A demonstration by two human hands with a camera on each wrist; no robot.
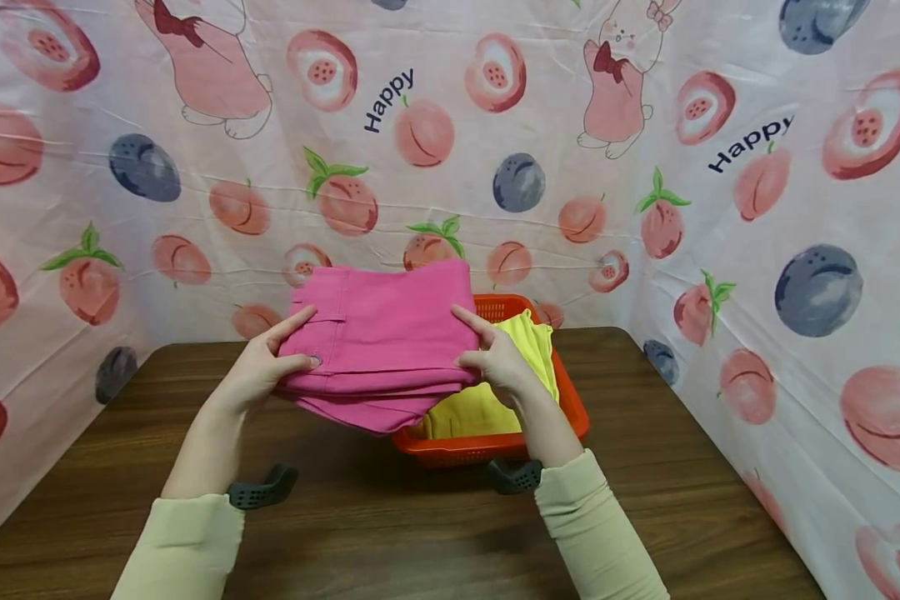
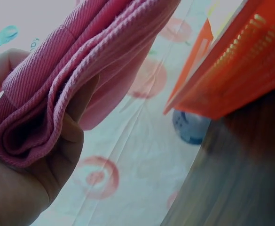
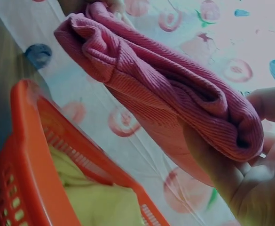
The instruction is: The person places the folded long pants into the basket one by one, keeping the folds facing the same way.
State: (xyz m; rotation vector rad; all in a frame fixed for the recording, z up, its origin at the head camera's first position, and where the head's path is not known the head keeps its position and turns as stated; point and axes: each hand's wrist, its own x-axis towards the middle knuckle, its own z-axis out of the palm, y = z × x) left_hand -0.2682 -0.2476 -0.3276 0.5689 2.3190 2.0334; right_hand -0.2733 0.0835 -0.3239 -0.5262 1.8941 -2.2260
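Both hands hold a folded pair of pink pants [image 1: 390, 325] in the air, with a waistband, belt loop and button showing. My left hand [image 1: 266, 367] grips the left end, its thumb and a finger on the front face. At the other end, my right hand [image 1: 498, 354] pinches the folds the same way. In the left wrist view the fingers [image 2: 66, 146] curl beneath the thick layers. The right wrist view shows the pants' rolled edge between thumb and fingers. Behind and below them stands an orange basket [image 1: 573, 400] with yellow cloth [image 1: 480, 417] inside, partly hidden.
The basket rests on a dark wooden table [image 1: 345, 533]. A fruit-printed sheet [image 1: 450, 192] hangs along the back and sides of the table. Dark straps with perforated pieces [image 1: 262, 490] sit at both wrists.
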